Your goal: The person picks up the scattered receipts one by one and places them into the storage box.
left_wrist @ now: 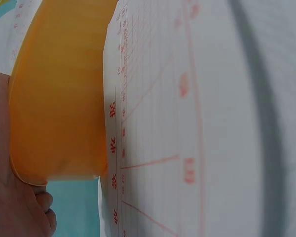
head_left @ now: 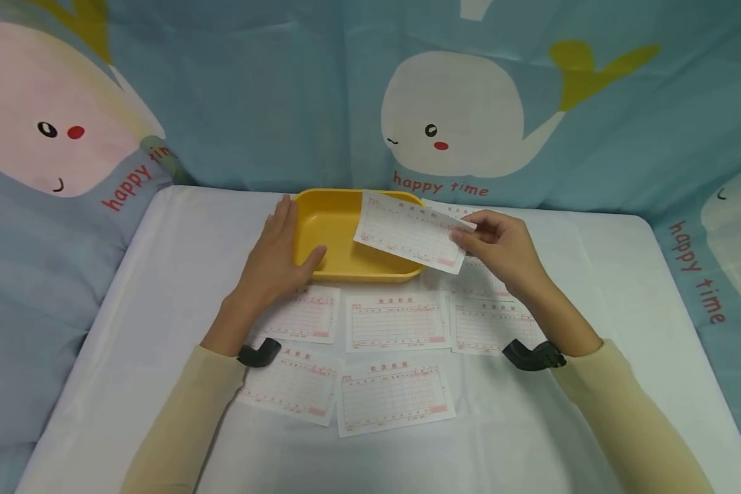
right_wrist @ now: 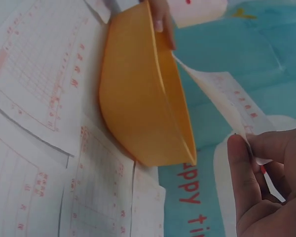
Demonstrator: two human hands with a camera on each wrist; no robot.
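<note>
A yellow plastic tray (head_left: 327,237) stands at the back of the white table. My left hand (head_left: 278,254) rests on its left end with the fingers straight along the rim and the thumb over the near edge. In the right wrist view the tray's outer wall (right_wrist: 130,89) faces me. My right hand (head_left: 500,247) pinches the right end of a printed receipt slip (head_left: 407,230) between thumb and fingers. The slip (right_wrist: 222,96) hangs tilted over the right part of the tray, above its rim.
Several more receipt slips lie flat on the white tablecloth (head_left: 593,274), including one in front of the tray (head_left: 398,322) and one nearest me (head_left: 395,398). Others lie partly under my right arm and behind the held slip. A blue whale-print curtain (head_left: 272,103) hangs behind the table.
</note>
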